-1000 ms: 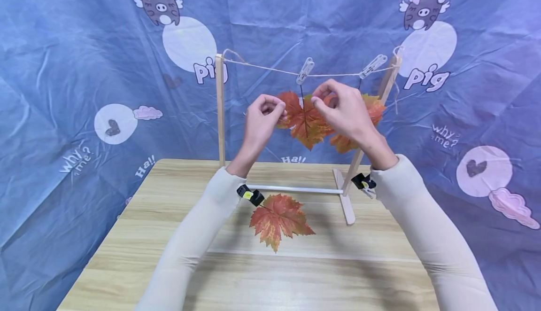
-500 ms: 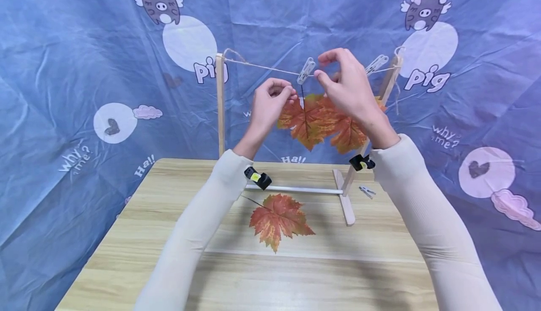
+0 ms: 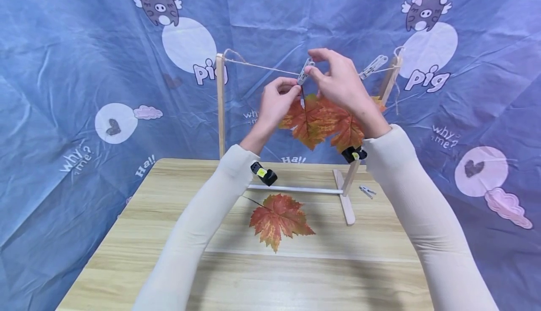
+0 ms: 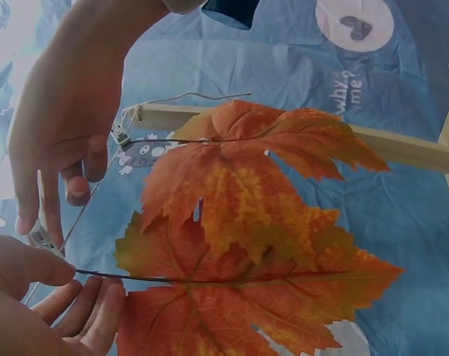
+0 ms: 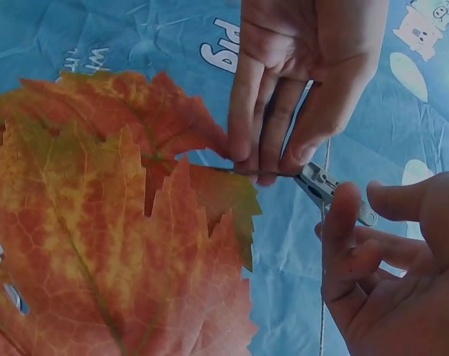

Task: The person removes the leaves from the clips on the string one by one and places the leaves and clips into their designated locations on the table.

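A grey clothespin (image 3: 305, 72) sits on the string, with an orange-red artificial maple leaf (image 4: 209, 289) hanging by its dark stem below it. My left hand (image 3: 276, 102) pinches that stem just under the clothespin, thumb against fingertips. From the other side, my right hand (image 3: 340, 81) holds the clothespin's handle ends between thumb and finger; the right wrist view shows the clothespin (image 5: 324, 185) between them. Farther right on the string, a second clothespin (image 3: 374, 66) bears another maple leaf (image 4: 246, 148), which partly overlaps the first.
The string (image 3: 266, 68) spans two wooden posts (image 3: 220, 109), joined low down by a white bar (image 3: 296, 189). One more maple leaf (image 3: 279, 221) lies on the wooden table (image 3: 139, 236), and a loose clothespin (image 3: 367, 191) lies right of the stand. A printed blue cloth (image 3: 270, 15) hangs behind.
Both hands have risen to the middle clothespin. The left has moved up and right to the stem; the right has moved up, then left onto the clothespin.
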Available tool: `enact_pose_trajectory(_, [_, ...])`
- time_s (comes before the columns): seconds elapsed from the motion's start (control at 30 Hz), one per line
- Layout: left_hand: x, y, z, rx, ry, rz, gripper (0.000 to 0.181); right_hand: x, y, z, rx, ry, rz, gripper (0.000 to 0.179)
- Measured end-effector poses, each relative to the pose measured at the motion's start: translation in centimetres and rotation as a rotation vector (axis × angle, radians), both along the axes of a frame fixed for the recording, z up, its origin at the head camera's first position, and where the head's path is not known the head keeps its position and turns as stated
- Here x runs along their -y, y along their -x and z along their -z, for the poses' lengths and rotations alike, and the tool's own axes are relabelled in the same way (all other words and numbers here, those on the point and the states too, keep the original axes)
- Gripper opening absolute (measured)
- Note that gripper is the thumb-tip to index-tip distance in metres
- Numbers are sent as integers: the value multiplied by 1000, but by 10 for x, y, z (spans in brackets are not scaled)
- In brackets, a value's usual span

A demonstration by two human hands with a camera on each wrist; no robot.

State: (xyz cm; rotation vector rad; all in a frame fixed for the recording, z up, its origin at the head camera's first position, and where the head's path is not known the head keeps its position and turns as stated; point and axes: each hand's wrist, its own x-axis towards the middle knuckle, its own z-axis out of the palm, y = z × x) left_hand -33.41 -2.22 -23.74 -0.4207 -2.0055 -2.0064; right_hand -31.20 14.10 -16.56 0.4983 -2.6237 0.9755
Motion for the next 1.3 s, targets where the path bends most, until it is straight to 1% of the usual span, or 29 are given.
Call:
enact_pose_trajectory(0.13, [-2, 1, 1, 7, 5, 13, 20, 0, 0, 2, -19, 23, -8, 47])
enact_pose_trajectory(0.27, [-3, 2, 3, 9, 11, 12, 18, 0, 1, 3, -20, 59, -13, 43])
enact_pose_trajectory(0.47, [-3, 2, 6, -3, 30, -12, 19, 1, 0, 5, -10, 81, -1, 45])
enact_pose_trajectory(0.57, [-3, 1, 6, -10, 12, -6, 19, 2, 0, 6, -15, 93, -1, 46])
enact_pose_trajectory(0.7, [-3, -1, 6, -12, -26, 24, 19, 3, -1, 7, -37, 104, -7, 40])
enact_pose_trajectory(0.8, [-2, -2, 7, -24, -36, 35, 19, 4, -2, 8, -57, 113, -10, 36])
enact_pose_trajectory(1.0, [-1, -4, 7, -42, -26, 21, 16, 5, -3, 8, -86, 125, -3, 32])
enact_pose_trajectory(1.13, [0, -5, 6, -49, -26, 14, 17, 5, -2, 7, -78, 148, -2, 32])
enact_pose_trajectory(1.3, [3, -4, 6, -63, -4, -22, 15, 7, -3, 6, -76, 184, 0, 29])
